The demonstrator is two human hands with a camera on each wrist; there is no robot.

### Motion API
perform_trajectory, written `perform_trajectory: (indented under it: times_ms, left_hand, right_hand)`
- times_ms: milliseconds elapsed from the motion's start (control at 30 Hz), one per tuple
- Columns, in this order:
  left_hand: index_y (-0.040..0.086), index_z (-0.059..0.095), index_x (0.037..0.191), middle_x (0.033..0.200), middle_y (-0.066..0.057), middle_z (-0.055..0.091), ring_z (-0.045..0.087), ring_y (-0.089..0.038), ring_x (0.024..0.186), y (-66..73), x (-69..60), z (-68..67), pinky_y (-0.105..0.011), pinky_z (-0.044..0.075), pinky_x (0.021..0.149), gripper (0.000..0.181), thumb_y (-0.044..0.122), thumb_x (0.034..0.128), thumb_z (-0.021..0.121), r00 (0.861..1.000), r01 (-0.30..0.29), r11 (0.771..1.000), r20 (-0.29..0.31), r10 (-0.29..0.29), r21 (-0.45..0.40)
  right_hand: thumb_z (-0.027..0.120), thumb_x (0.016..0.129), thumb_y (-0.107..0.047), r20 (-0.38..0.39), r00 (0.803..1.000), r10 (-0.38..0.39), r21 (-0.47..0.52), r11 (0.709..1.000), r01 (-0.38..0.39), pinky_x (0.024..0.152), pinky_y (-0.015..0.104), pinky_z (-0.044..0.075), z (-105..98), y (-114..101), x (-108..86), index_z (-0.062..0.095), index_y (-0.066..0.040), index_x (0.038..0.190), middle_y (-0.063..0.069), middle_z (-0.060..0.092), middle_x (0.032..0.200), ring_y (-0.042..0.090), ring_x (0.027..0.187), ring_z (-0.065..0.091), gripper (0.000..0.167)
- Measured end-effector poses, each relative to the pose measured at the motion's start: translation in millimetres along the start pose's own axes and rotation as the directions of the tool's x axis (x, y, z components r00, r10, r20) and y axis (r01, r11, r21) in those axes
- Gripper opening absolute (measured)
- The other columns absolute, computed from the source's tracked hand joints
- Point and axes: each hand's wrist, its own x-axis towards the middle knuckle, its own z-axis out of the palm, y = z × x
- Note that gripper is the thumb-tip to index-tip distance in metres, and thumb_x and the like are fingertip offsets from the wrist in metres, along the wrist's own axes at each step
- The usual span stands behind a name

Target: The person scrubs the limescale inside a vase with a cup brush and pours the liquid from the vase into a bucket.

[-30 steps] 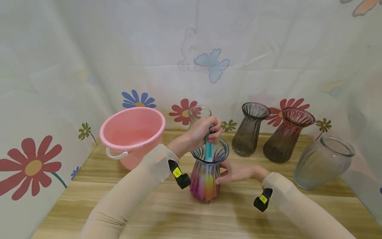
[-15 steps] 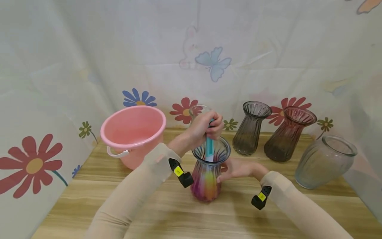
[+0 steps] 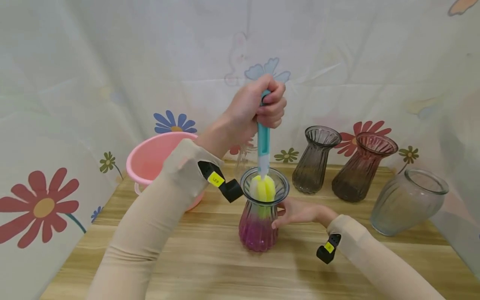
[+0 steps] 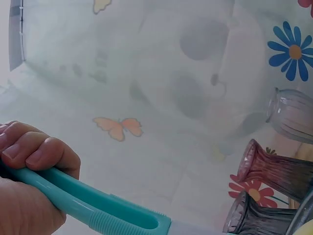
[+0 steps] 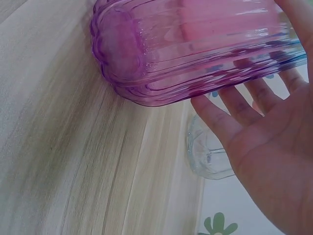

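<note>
In the head view my left hand [image 3: 258, 102] grips the teal handle of a sponge bottle brush [image 3: 263, 139], held upright. The brush's yellow and white sponge head [image 3: 266, 189] sits within the mouth of a glass vase [image 3: 258, 235], blue at the rim and purple below. The vase stands upright on the table. From the right side my right hand [image 3: 298, 211] holds it, thumb in front. In the right wrist view its fingers [image 5: 215, 120] curve behind the ribbed glass. The left wrist view shows fingers curled round the brush handle [image 4: 98, 200].
Left of the vase stands a pink bucket [image 3: 150, 156], partly behind my left forearm. A grey vase [image 3: 311, 171], a reddish vase [image 3: 354, 177] and a clear vase [image 3: 401, 208] stand to the right. Another clear vase [image 3: 245, 160] is mostly hidden behind my left hand.
My left hand has risen with the brush, bringing the sponge head up from the vase's lower body into its neck. The right hand and the vase stay in place.
</note>
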Motion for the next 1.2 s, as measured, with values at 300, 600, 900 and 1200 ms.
perform_trajectory:
  times_ms: [300,600,900,1200]
  left_hand:
    - [0.012,0.022,0.053,0.040,0.004,0.022,0.014,-0.012,0.037,-0.8,0.4,-6.8,-0.024,0.009,0.043,0.030,0.004,0.0807,0.017,0.998,-0.001,0.999,0.062,0.004,-0.053]
    - [0.014,0.025,0.053,0.041,0.005,0.025,0.017,-0.012,0.038,-34.4,-8.8,-25.3,-0.026,0.012,0.045,0.031,0.006,0.0821,0.019,0.997,0.013,0.997,0.074,-0.008,-0.072]
    - [0.011,0.024,0.054,0.043,0.004,0.026,0.022,-0.014,0.039,-107.0,-17.3,-39.0,-0.025,0.019,0.045,0.035,0.009,0.0886,0.023,0.980,0.200,0.980,0.011,-0.200,-0.010]
    - [0.012,0.024,0.054,0.042,0.004,0.024,0.019,-0.013,0.038,-69.4,-8.3,-31.9,-0.025,0.016,0.043,0.033,0.008,0.0871,0.024,0.987,0.084,0.996,-0.135,-0.087,-0.030]
  right_hand:
    - [0.070,0.080,-0.016,0.018,1.000,0.009,0.033,0.999,-0.009,0.105,0.047,0.031,-1,0,2.1,0.021,0.000,0.140,0.019,0.031,0.144,0.037,0.136,0.023,0.079]
    - [0.072,0.078,-0.018,-0.012,0.998,0.062,0.045,0.997,-0.061,0.105,0.048,0.030,-5,2,5.0,0.023,-0.003,0.140,0.015,0.034,0.143,0.035,0.135,0.026,0.082]
    - [0.072,0.079,-0.021,-0.040,0.997,0.065,0.040,0.997,-0.063,0.098,0.042,0.039,-5,5,4.7,0.031,-0.003,0.135,0.014,0.045,0.134,0.029,0.125,0.039,0.072]
    - [0.071,0.079,-0.016,-0.067,0.998,0.016,0.062,0.998,-0.012,0.103,0.043,0.035,-2,7,4.8,0.030,-0.003,0.137,0.014,0.040,0.139,0.030,0.133,0.030,0.073]
